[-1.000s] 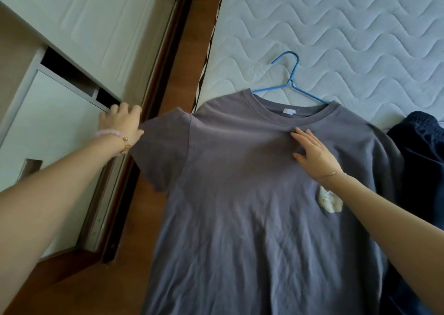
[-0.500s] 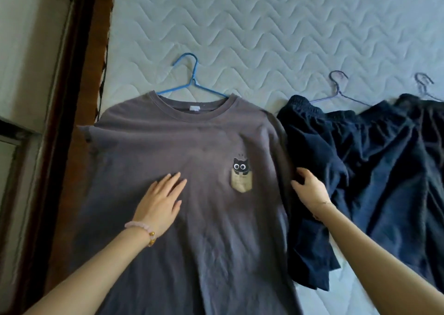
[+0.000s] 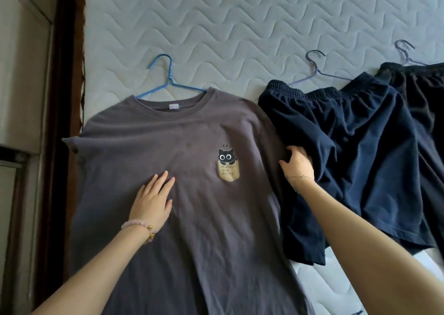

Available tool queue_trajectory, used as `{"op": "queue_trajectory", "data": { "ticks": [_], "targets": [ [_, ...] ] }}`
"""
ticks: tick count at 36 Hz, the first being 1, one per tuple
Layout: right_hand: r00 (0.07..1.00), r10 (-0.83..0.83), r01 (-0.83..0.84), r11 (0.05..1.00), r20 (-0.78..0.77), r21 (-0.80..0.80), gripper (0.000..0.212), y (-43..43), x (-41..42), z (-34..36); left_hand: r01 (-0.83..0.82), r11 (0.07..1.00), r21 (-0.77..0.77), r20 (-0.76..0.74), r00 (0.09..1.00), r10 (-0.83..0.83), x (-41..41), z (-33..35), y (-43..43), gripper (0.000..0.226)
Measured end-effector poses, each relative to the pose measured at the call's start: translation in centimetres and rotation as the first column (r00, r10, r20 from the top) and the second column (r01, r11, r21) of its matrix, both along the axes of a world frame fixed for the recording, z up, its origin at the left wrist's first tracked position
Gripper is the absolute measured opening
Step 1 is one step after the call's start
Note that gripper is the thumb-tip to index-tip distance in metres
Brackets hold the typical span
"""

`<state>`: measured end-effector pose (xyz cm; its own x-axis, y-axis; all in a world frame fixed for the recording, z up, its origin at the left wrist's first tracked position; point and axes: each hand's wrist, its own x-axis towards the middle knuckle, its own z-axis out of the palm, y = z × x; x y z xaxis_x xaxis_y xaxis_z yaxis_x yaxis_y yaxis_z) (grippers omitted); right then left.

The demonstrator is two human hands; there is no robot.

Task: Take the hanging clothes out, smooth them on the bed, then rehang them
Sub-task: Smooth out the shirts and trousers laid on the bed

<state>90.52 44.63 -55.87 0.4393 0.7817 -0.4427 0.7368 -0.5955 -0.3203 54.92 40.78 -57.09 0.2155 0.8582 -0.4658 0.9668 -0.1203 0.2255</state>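
Observation:
A grey T-shirt (image 3: 197,194) with a cat pocket print lies front up on the white quilted mattress (image 3: 240,26), with a blue hanger (image 3: 168,84) still in its neck. My left hand (image 3: 151,201) presses flat on the shirt's chest, fingers straight. My right hand (image 3: 296,164) is at the shirt's right edge, its fingers curled into the fabric where the sleeve runs under navy shorts (image 3: 348,151). The shorts' leg drapes over the back of that hand. The shirt's right sleeve is hidden.
The navy shorts hang on a thin purple hanger (image 3: 317,72). A second dark garment (image 3: 427,103) on another hanger (image 3: 406,50) lies at the far right. A dark wooden bed frame (image 3: 64,74) and a white wardrobe (image 3: 21,98) run along the left.
My left hand left the wardrobe side and now lies flat on the shirt's chest. My right hand slid from the collar to the shirt's right edge and curled into the fabric. The view swung right.

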Motion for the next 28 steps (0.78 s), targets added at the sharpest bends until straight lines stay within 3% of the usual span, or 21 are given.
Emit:
{"op": "queue_trajectory", "data": {
  "ticks": [3,10,13,20,24,28],
  "targets": [
    [0.999,-0.005,0.002,0.997,-0.039,-0.077,0.05,0.6,0.6,0.4,-0.001,1.0,-0.021,-0.026,1.0,0.0,0.3,0.1,0.1,0.058],
    [0.985,0.091,-0.068,0.985,0.145,-0.156,0.074,-1.2,0.9,1.2,0.007,0.999,-0.044,-0.097,0.995,-0.012,0.8,0.5,-0.1,0.06],
    [0.979,0.103,-0.073,0.983,0.175,-0.169,0.071,-2.8,3.4,1.3,0.015,0.998,-0.053,-0.118,0.993,-0.021,0.9,0.6,0.0,0.06],
    [0.97,0.233,-0.223,0.964,0.062,-0.143,0.056,-4.6,6.2,2.6,0.0,0.997,-0.078,-0.148,0.989,-0.012,1.6,1.3,0.0,0.061],
    [0.986,0.161,-0.156,0.984,-0.048,0.087,0.038,-6.2,6.4,4.1,-0.103,0.992,-0.07,-0.069,0.993,0.098,4.2,2.6,-1.1,0.058],
    [0.99,-0.021,0.068,0.938,-0.142,0.339,0.03,-9.2,7.8,6.3,-0.075,0.997,0.018,0.186,0.98,0.07,9.5,4.5,-4.2,0.048]
  ]
}}
